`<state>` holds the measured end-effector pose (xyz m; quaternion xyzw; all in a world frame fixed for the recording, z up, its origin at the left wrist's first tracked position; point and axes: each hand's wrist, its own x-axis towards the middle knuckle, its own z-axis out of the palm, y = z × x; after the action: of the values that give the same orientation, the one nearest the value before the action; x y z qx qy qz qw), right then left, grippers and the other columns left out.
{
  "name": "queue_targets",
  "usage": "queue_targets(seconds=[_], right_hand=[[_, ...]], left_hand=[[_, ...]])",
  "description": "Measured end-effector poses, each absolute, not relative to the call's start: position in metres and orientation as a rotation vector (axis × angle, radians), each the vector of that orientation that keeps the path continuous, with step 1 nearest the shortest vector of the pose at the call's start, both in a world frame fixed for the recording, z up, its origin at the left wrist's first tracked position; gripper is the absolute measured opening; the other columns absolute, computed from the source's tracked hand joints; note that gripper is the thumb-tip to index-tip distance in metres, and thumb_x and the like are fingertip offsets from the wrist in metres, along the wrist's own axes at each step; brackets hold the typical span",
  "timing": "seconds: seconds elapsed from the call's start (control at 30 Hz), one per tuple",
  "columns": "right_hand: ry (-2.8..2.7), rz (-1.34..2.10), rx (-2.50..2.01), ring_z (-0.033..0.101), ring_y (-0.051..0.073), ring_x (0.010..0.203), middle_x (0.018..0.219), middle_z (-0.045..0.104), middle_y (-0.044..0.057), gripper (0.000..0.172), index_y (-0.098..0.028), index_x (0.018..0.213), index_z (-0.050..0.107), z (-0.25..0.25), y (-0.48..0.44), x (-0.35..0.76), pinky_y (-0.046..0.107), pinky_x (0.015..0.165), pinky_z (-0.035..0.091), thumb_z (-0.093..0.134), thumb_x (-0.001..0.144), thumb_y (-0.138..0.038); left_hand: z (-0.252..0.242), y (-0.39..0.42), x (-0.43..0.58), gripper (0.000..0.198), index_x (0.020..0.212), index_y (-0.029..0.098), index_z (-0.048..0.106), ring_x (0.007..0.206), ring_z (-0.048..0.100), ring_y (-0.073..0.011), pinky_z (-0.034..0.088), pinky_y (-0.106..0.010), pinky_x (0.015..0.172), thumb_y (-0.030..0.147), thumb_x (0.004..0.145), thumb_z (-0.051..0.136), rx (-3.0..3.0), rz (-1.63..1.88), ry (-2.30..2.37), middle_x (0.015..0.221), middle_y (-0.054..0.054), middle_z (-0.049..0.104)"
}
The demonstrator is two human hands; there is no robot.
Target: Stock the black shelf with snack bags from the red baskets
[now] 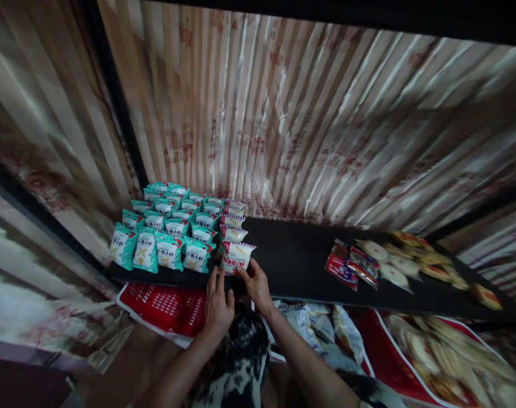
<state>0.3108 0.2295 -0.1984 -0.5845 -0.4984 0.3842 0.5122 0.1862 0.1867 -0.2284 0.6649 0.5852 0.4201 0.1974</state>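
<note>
A white snack bag with red lettering and a striped top edge stands at the front of a row of similar white bags on a black shelf. My right hand grips its lower right side, thumb on the front face. At its lower left corner, my left hand has its fingers stretched up against the shelf edge, thumb apart. Whether those fingertips touch the bag is hard to tell. Left of this row, several rows of teal and white snack bags stand upright.
Red and colourful packets, round pale packs and yellow packs lie on the shelf's right part. Below are a red crate, silvery bags and a red-rimmed basket of packs. Crinkled printed sheeting hangs behind.
</note>
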Motion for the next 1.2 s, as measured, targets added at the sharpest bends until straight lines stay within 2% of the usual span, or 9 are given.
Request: queue_targets(seconds=[0.17,0.5,0.67,0.83,1.03,1.2], right_hand=[[-1.251,0.814,-1.423,0.06,0.024,0.1,0.11,0.067,0.006,0.045,-0.021,0.114,0.058,-0.213,0.236,0.299,0.038,0.09,0.047,0.062,0.075,-0.044],[-1.408,0.611,-1.475,0.058,0.021,0.089,0.1,0.064,0.007,0.036,-0.021,0.11,0.061,-0.217,0.238,0.299,0.034,0.08,0.048,0.058,0.079,-0.037],[-1.42,0.571,-1.503,0.058,0.021,0.083,0.096,0.064,0.008,0.034,-0.02,0.109,0.062,-0.218,0.238,0.297,0.033,0.076,0.048,0.057,0.08,-0.038],[-1.421,0.588,-1.49,0.058,0.022,0.087,0.098,0.063,0.009,0.035,-0.019,0.109,0.061,-0.222,0.24,0.295,0.034,0.078,0.048,0.056,0.081,-0.04],[-1.381,0.605,-1.475,0.059,0.022,0.088,0.099,0.063,0.009,0.036,-0.019,0.106,0.06,-0.225,0.241,0.291,0.035,0.079,0.048,0.055,0.081,-0.044],[-1.376,0.614,-1.496,0.059,0.022,0.086,0.101,0.063,0.01,0.039,-0.02,0.109,0.06,-0.228,0.242,0.292,0.035,0.078,0.049,0.056,0.08,-0.047]], left_hand=[[-0.236,0.19,0.177,0.049,0.132,0.014,0.042,0.133,0.034,-0.0242,0.033,-0.044,0.108,0.015,0.084,0.038,1.937,1.141,1.593,0.143,-0.014,0.037],[-0.238,0.199,0.174,0.047,0.13,0.018,0.046,0.123,0.044,-0.0237,0.039,-0.045,0.104,0.014,0.084,0.039,1.989,1.189,1.585,0.13,-0.013,0.044],[-0.237,0.2,0.175,0.05,0.131,0.019,0.045,0.124,0.042,-0.0229,0.039,-0.043,0.104,0.011,0.082,0.039,1.994,1.17,1.581,0.13,-0.012,0.043],[-0.235,0.201,0.174,0.05,0.131,0.016,0.045,0.125,0.041,-0.0226,0.037,-0.042,0.106,0.009,0.082,0.037,2.0,1.141,1.59,0.131,-0.013,0.042],[-0.236,0.201,0.173,0.055,0.133,0.02,0.042,0.127,0.04,-0.0221,0.037,-0.041,0.106,0.008,0.08,0.039,1.965,1.097,1.609,0.134,-0.01,0.041],[-0.234,0.201,0.173,0.054,0.132,0.018,0.043,0.127,0.04,-0.021,0.036,-0.038,0.107,0.008,0.08,0.039,1.964,1.1,1.604,0.133,-0.012,0.041]])
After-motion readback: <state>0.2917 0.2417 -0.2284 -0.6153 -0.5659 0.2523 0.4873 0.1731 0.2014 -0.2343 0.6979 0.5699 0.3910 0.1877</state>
